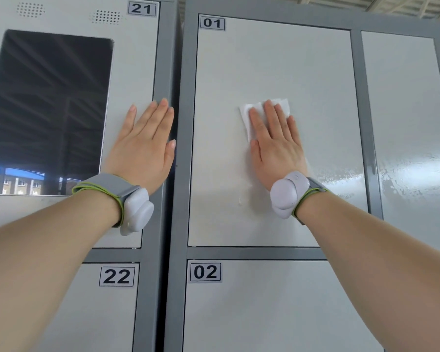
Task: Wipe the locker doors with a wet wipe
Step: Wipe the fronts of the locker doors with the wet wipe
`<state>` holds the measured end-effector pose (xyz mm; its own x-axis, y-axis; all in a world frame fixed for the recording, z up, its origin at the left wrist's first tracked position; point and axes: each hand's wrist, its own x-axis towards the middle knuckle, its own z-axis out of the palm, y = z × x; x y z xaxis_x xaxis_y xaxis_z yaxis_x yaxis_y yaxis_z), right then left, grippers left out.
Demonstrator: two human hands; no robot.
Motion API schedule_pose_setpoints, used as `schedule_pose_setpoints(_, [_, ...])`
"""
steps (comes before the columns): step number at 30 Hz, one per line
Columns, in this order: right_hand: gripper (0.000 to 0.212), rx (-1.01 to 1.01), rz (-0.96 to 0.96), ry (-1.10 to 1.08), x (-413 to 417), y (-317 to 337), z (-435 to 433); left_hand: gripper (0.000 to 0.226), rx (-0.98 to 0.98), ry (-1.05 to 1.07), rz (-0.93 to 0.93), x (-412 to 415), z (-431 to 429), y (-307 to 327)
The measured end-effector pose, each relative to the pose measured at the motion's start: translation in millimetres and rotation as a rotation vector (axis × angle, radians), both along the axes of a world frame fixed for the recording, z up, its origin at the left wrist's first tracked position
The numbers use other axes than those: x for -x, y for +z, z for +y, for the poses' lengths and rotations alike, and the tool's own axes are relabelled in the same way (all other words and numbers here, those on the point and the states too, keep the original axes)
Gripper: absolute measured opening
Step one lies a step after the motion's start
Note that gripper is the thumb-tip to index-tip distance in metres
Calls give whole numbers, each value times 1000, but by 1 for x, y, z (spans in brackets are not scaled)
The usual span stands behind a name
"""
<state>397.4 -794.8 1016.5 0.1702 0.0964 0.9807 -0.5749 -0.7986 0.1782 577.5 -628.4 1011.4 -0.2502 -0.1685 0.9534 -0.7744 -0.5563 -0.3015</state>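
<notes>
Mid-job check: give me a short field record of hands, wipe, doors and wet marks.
right hand: flat, pressing the wipe on door 01
left hand: flat on the right edge of door 21, holding nothing
wipe: white, under the right fingers
door 01: shut
door 21: has a dark screen
wet streaks: lower right of door 01 and on the next door
door 02, door 22: below, no hand on them
</notes>
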Motion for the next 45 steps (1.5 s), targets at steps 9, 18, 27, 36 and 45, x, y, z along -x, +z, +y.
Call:
schedule_pose_setpoints(9, [66,82,158,-2,-24,-3,27,60,9,49,7,0,-2,-2])
schedule_pose_setpoints(18, [55,292,262,29,-18,-27,15,58,15,42,18,2,0,-3])
schedule_pose_setpoints(27, [56,161,163,31,-1,-37,2,56,46,116,54,-5,6,-24])
schedule_pose_setpoints(36, [63,71,103,17,-27,-13,27,56,46,98,87,-7,7,-26])
schedule_pose_setpoints(45, [56,233,194,45,-40,-31,32,57,57,102,83,-4,6,-27])
